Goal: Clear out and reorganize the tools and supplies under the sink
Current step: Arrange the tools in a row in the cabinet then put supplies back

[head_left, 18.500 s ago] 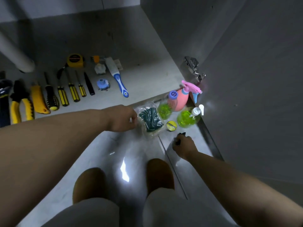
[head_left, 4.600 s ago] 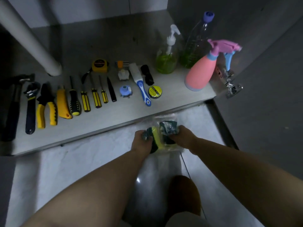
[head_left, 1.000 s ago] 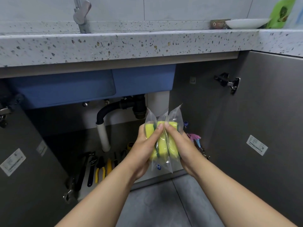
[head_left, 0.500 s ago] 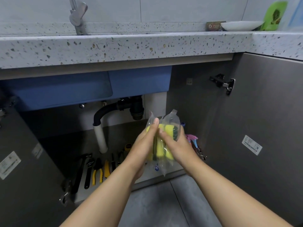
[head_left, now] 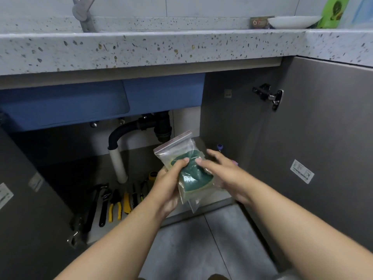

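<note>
From the head camera, I am holding the zip bag of sponges [head_left: 190, 172] in front of the open cabinet, above its shelf [head_left: 96, 237]. To finish this step well, I should be flattening the bag and checking that its seal is closed before setting it beside the tools [head_left: 113, 205]. My left hand [head_left: 171, 184] is wrapping around the bag's left side, thumb pressing its front. My right hand [head_left: 222, 170] is supporting the bag from the right, fingers spread, thumb touching the front.
</note>
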Demonstrator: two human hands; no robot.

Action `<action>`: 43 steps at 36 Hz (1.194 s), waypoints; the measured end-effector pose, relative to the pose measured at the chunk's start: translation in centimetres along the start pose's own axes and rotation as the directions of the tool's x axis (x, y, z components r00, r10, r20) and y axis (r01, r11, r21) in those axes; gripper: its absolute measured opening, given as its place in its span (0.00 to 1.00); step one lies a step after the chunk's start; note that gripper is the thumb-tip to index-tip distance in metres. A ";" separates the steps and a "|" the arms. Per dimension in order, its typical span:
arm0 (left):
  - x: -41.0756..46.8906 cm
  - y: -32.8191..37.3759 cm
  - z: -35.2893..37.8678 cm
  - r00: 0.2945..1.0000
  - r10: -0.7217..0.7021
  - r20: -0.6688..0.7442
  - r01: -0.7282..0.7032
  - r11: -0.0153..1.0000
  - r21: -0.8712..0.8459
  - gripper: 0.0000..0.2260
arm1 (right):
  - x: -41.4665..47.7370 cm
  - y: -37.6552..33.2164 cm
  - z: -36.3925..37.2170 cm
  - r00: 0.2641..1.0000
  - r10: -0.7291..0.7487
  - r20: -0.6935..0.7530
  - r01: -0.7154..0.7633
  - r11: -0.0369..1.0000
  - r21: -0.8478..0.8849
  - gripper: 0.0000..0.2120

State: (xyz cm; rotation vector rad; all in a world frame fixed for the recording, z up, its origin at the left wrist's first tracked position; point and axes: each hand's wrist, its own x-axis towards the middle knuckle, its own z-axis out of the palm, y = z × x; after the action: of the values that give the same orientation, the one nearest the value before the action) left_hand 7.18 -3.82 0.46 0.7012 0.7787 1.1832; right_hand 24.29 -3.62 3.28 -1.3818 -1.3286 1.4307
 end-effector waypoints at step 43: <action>29.7 -16.5 -8.7 0.894 -0.122 -0.430 0.390 0.683 0.617 0.28 | 22.2 26.1 -4.0 0.698 0.657 -0.284 -0.481 0.724 0.494 0.34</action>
State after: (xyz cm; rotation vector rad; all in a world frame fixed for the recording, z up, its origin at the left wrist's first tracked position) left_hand 14.37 21.71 -22.53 0.9538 1.6351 0.7286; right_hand 28.66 13.32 -26.44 -1.7962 -0.2674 1.5257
